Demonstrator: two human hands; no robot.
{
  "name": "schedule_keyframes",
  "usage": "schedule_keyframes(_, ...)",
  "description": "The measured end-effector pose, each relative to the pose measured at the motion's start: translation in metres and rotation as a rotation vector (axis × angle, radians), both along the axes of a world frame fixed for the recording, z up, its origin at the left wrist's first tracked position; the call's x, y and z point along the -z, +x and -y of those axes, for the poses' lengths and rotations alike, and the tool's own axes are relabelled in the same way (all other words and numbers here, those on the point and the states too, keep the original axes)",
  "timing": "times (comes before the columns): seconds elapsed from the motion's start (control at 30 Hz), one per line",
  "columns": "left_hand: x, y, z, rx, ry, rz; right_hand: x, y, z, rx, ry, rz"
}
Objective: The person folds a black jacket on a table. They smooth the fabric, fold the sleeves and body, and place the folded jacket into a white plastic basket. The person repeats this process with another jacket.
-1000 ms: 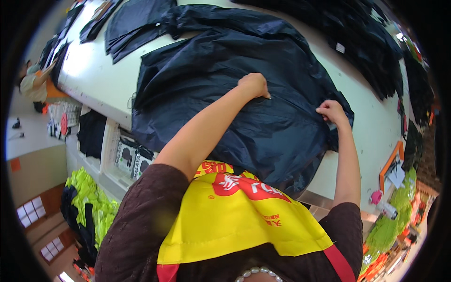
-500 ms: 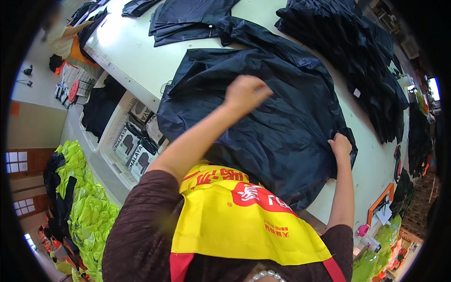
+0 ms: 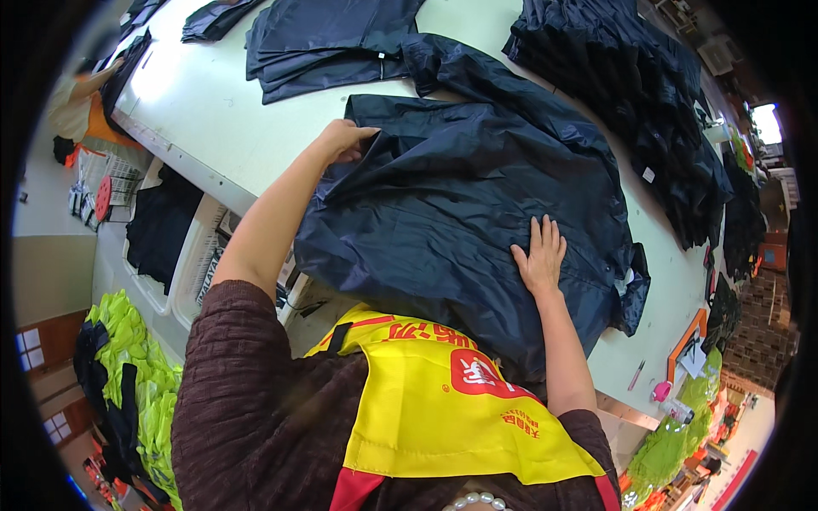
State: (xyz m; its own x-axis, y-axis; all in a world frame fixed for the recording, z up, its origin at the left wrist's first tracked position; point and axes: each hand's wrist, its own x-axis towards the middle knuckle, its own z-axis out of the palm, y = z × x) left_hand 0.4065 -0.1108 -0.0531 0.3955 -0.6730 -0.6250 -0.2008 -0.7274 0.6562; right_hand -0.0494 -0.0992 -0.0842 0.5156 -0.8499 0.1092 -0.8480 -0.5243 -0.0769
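Observation:
Spread over the table in front of me is a dark navy jacket (image 3: pixel 452 196) of thin, slightly shiny cloth. One of its sleeves (image 3: pixel 520 94) curves along the far side. At the jacket's left edge, my left hand (image 3: pixel 343 141) is closed, thumb and fingers pinching the cloth; some fingertips are hidden by a fold. My right hand (image 3: pixel 542 260) lies flat on the right half of the jacket, fingers stretched out toward the far side.
A stack of folded dark garments (image 3: pixel 328 43) lies beyond the jacket, and a large dark pile (image 3: pixel 622 111) at far right. White crates (image 3: pixel 183 281) stand left of the white table (image 3: pixel 204 102). Bright yellow-green garments (image 3: pixel 145 383) hang lower left. Another person (image 3: pixel 77 106) works far left.
My left hand has moved left from above the jacket to its left edge and grips it there. My right hand has let go of the right edge and moved inward, flattening on the cloth.

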Motion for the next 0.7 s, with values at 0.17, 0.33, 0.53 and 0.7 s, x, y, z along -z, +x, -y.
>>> schedule_keyframes(0.17, -0.011, 0.059, 0.066, 0.040, -0.572, 0.220, 0.006, -0.001, -0.002, 0.012, -0.016, 0.006)
schedule_keyframes(0.33, -0.009, 0.104, 0.155, -0.039, -0.625, 0.531, 0.005, 0.008, 0.005, 0.010, -0.016, 0.026)
schedule_keyframes(0.53, 0.020, 0.072, 0.128, -0.396, -1.008, 0.893, -0.003, 0.014, 0.010, 0.023, 0.026, -0.021)
schedule_keyframes(0.7, -0.015, -0.020, -0.008, 0.658, -0.910, 0.469, -0.044, 0.091, 0.018, -0.114, 0.028, 0.207)
